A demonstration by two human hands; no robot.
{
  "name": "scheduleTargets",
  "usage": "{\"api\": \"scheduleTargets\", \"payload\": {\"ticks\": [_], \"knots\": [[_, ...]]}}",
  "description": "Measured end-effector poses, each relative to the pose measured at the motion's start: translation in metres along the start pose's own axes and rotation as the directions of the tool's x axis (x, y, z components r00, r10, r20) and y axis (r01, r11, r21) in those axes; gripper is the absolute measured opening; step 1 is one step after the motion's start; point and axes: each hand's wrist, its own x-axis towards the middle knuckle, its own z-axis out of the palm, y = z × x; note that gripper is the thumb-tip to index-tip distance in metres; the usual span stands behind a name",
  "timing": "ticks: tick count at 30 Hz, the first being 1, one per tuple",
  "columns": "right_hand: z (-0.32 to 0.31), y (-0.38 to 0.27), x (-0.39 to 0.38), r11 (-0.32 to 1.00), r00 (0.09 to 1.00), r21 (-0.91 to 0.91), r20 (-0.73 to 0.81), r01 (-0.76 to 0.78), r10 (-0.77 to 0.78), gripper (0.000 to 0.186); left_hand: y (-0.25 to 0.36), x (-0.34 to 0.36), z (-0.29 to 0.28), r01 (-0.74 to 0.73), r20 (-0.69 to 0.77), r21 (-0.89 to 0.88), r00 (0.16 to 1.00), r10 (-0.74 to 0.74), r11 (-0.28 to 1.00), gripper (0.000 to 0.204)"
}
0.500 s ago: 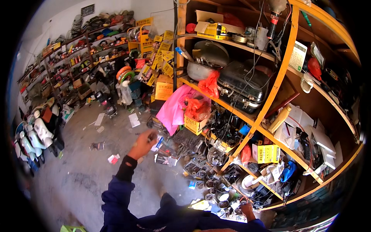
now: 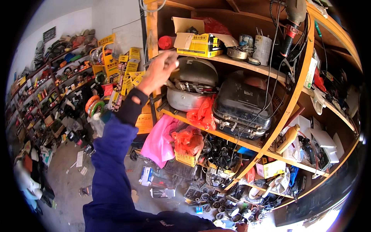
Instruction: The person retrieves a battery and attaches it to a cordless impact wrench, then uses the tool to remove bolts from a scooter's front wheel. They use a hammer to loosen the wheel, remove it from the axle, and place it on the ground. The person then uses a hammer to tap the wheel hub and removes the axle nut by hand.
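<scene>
My left hand (image 2: 161,70) is raised to the upper shelves, its curled fingertips by the edge under an open yellow cardboard box (image 2: 197,45); what they hold, if anything, I cannot make out. Just right of it and lower, a grey metal container (image 2: 185,98) with its lid up holds metal tools. A red plastic bag (image 2: 203,116) lies beside a black hard case (image 2: 243,102). My right hand (image 2: 241,227) barely shows at the bottom edge, its fingers unclear.
The wooden shelving (image 2: 305,69) fills the right, with cables hanging down. Pink sheeting (image 2: 160,143) drapes below. Several small parts containers (image 2: 220,205) crowd the floor at the lower right. Crowded racks (image 2: 50,89) stand along the back left, a scooter (image 2: 27,178) at far left.
My left arm has reached up and forward, from over the floor to the upper shelf. The view has shifted toward the shelving, and my right hand has sunk toward the bottom edge.
</scene>
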Motion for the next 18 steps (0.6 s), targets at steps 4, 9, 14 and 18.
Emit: {"api": "scheduleTargets", "payload": {"ticks": [4,9,14,18], "knots": [[0.012,-0.037,-0.019,0.999,0.996,0.031,-0.085,-0.036,0.039,0.025,-0.079,0.107,0.009,-0.097,-0.118,0.101,0.987,0.108,0.990,0.028],[-0.006,-0.063,-0.029,0.995,0.954,0.066,-0.284,-0.080,0.095,0.024,-0.092,0.173,0.047,-0.086,-0.095,0.060,0.991,0.092,0.994,0.032],[0.000,-0.112,-0.004,0.992,0.917,0.117,-0.388,-0.046,0.088,0.024,-0.103,0.242,0.065,-0.141,-0.098,0.183,0.982,0.161,0.973,0.032],[0.040,-0.152,0.016,0.986,0.922,0.167,-0.380,-0.011,0.075,0.024,-0.130,0.309,0.084,-0.187,0.135,0.113,0.976,0.171,0.976,0.040]]}}
